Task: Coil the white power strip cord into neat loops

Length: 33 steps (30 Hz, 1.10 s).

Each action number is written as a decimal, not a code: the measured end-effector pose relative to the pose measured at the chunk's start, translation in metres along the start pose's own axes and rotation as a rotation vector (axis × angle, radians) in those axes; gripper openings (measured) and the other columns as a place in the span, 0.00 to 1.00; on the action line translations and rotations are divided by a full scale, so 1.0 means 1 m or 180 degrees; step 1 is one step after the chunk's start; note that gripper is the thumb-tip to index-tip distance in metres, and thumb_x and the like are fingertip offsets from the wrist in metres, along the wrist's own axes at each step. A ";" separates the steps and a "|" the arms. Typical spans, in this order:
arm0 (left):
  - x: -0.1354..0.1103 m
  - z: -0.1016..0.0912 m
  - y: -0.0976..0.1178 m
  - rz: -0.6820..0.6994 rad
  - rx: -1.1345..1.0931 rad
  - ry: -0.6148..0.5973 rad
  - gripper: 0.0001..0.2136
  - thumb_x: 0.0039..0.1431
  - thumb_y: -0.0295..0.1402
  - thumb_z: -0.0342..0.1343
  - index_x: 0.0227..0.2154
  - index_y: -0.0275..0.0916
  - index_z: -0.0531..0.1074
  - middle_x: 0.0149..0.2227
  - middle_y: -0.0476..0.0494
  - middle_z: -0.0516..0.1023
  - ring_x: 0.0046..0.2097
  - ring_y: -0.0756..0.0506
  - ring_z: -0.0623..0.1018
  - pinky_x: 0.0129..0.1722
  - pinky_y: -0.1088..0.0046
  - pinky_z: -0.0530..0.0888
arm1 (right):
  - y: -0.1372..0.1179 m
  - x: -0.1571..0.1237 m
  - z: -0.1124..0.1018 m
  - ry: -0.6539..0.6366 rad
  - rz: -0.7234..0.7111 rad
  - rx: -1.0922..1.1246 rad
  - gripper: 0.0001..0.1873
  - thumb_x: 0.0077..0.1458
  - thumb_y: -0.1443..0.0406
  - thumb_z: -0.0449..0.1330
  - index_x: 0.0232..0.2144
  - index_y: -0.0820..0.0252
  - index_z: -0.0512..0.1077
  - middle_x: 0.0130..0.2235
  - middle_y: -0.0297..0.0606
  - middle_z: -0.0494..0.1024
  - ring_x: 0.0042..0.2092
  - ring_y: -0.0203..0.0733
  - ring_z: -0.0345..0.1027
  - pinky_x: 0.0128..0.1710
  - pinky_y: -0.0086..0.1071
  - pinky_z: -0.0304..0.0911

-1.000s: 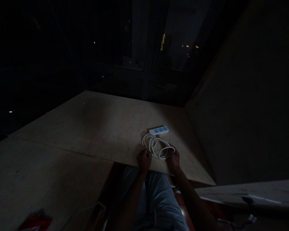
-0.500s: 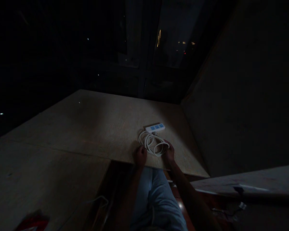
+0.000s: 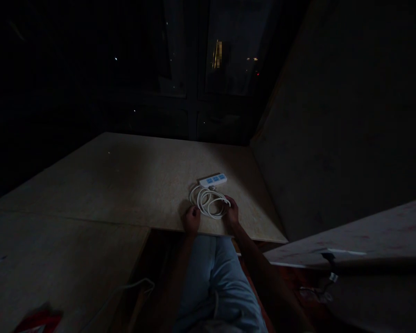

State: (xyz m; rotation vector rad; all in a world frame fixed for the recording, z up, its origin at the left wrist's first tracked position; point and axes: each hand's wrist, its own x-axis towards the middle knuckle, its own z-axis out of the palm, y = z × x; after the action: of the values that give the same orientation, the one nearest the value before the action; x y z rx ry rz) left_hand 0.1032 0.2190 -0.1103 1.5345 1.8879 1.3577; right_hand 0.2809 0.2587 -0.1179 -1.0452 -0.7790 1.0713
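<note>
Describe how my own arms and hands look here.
Both forearms are bare, with no sleeves in view. The left hand and right hand wear no gloves; it is too dim to make out rings or markings. Blue trousers show below.

The white power strip (image 3: 213, 180) lay flat, slightly slanted, its three blue socket panels (image 3: 215, 178) facing up; on its near side, the white cord (image 3: 198, 201) sat in loose, overlapping loops.

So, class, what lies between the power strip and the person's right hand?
In the head view, loops of white cable lie between the power strip and the right hand, which meets them at the coil's right side.
</note>
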 end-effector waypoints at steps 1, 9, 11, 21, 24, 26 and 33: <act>0.000 0.000 0.000 -0.0004 -0.0002 -0.0004 0.14 0.61 0.37 0.48 0.34 0.36 0.76 0.30 0.42 0.79 0.31 0.49 0.75 0.34 0.76 0.68 | 0.000 0.000 0.000 0.0042 0.0017 0.0073 0.19 0.42 0.62 0.66 0.40 0.59 0.74 0.40 0.37 0.79 0.40 0.41 0.71 0.42 0.35 0.68; 0.002 0.002 -0.003 0.0034 -0.0044 -0.0029 0.12 0.61 0.35 0.48 0.34 0.36 0.75 0.30 0.42 0.79 0.32 0.48 0.76 0.35 0.74 0.70 | -0.007 0.001 -0.004 0.0332 0.0104 0.0705 0.17 0.44 0.59 0.66 0.37 0.59 0.71 0.33 0.32 0.77 0.33 0.36 0.69 0.38 0.32 0.67; 0.002 0.003 -0.005 0.0033 -0.0041 -0.0011 0.12 0.61 0.36 0.48 0.35 0.36 0.75 0.31 0.41 0.78 0.32 0.47 0.76 0.36 0.73 0.71 | -0.008 0.000 -0.006 0.0307 0.0126 0.0823 0.16 0.44 0.58 0.67 0.35 0.59 0.71 0.32 0.32 0.76 0.33 0.36 0.69 0.38 0.32 0.67; 0.020 -0.001 -0.006 0.0002 0.0678 0.0015 0.21 0.55 0.29 0.55 0.53 0.34 0.67 0.53 0.31 0.72 0.57 0.37 0.70 0.58 0.57 0.67 | -0.024 0.000 -0.020 -0.0016 0.0635 0.1197 0.14 0.44 0.58 0.70 0.31 0.58 0.73 0.32 0.33 0.77 0.33 0.37 0.70 0.37 0.32 0.69; 0.038 -0.009 -0.004 -0.0163 0.0891 -0.0280 0.22 0.56 0.33 0.57 0.54 0.32 0.67 0.52 0.29 0.73 0.57 0.36 0.71 0.57 0.58 0.68 | -0.031 -0.001 -0.028 -0.0166 0.0789 0.1155 0.12 0.45 0.60 0.69 0.32 0.59 0.75 0.34 0.36 0.78 0.35 0.40 0.72 0.41 0.35 0.70; 0.050 -0.014 0.001 -0.0241 0.1047 -0.0511 0.23 0.57 0.37 0.58 0.53 0.30 0.68 0.51 0.27 0.74 0.55 0.35 0.72 0.54 0.60 0.70 | -0.036 -0.001 -0.033 -0.0302 0.0864 0.1086 0.13 0.46 0.60 0.69 0.34 0.59 0.76 0.37 0.38 0.79 0.39 0.44 0.74 0.45 0.38 0.70; 0.089 -0.031 0.009 -0.0605 0.1085 -0.1290 0.10 0.53 0.30 0.58 0.39 0.36 0.74 0.38 0.36 0.79 0.41 0.40 0.79 0.40 0.69 0.73 | -0.056 0.017 -0.057 -0.0301 0.0668 0.0522 0.15 0.44 0.56 0.69 0.33 0.59 0.77 0.43 0.44 0.80 0.50 0.52 0.73 0.53 0.46 0.68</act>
State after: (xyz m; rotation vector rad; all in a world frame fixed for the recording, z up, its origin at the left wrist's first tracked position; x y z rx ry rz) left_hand 0.0537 0.2844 -0.0625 1.5840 1.9989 0.6068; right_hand 0.3552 0.2511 -0.0835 -0.9562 -0.6543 1.3490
